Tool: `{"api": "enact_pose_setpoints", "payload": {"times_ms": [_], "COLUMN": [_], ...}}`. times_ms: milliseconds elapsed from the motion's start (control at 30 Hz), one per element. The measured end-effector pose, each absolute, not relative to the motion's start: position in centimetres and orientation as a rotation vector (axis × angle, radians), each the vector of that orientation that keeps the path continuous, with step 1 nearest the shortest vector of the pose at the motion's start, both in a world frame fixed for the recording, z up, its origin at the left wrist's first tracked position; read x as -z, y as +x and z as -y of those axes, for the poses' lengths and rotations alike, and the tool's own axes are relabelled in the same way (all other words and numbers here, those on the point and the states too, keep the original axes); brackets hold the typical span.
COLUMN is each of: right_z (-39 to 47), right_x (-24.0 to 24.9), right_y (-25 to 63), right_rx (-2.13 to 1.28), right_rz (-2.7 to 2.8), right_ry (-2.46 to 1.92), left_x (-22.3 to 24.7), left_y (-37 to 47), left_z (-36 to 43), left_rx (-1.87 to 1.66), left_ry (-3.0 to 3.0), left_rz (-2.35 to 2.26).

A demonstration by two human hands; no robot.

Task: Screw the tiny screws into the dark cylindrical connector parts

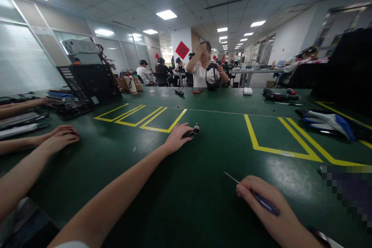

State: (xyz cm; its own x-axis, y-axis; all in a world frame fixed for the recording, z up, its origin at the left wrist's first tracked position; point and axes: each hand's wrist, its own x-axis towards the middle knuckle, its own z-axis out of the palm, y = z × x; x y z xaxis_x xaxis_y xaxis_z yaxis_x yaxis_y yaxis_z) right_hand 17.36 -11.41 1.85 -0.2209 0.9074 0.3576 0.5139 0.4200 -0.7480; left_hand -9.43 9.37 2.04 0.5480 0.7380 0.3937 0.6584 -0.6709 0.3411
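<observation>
On the green tabletop [186, 186], my left hand [176, 138] reaches out with its fingers curled around a small black part with round, silver-edged ends [196, 128]. The palm hides some of it, and I cannot make out its kind. Closer to me, my right hand [266, 197] grips a screwdriver [264, 202] by its dark purple handle. The thin metal shaft sticks out past the fingertips, pointing to the upper left. A wide gap of tabletop lies between the two hands.
Yellow tape [286, 153] outlines areas on the table. A co-worker's hands [59, 137] rest at left near a black computer case [90, 85]. Blue-white gloves [334, 122] and a black power tool [279, 95] lie at right. Opposite, a person [202, 73] holds a black headset [213, 77].
</observation>
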Motion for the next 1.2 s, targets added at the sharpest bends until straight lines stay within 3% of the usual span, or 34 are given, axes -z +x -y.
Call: {"api": "enact_pose_setpoints", "payload": {"times_ms": [167,333,467,667,833,1200], "right_z": [11.2,11.0,10.7,10.1,10.2,11.8], "right_x": [-2.4,-1.9,-1.8,-2.4,-2.1,-2.8], "right_y": [17.6,18.3,18.9,19.1,19.2,18.2], "right_rx": [-0.840,-1.219,-1.336,-1.427,-1.371,-0.932], "right_rz": [1.754,1.318,1.037,0.796,0.837,1.633], "right_ry": [-1.285,-1.099,-0.898,-0.859,-0.930,-1.357], "left_x": [-4.2,-5.9,-4.9,-2.2,-2.0,-2.1], "left_y": [-6.9,-3.2,-0.6,1.8,1.6,1.6], "left_z": [-5.5,0.1,2.3,1.3,0.7,1.0], "left_rx": [-1.154,-0.908,-0.644,-0.582,-0.553,-0.427], "left_ry": [2.467,2.442,2.369,2.255,2.300,2.536], "left_rz": [-1.094,-0.870,-0.856,-0.964,-0.992,-0.833]}}
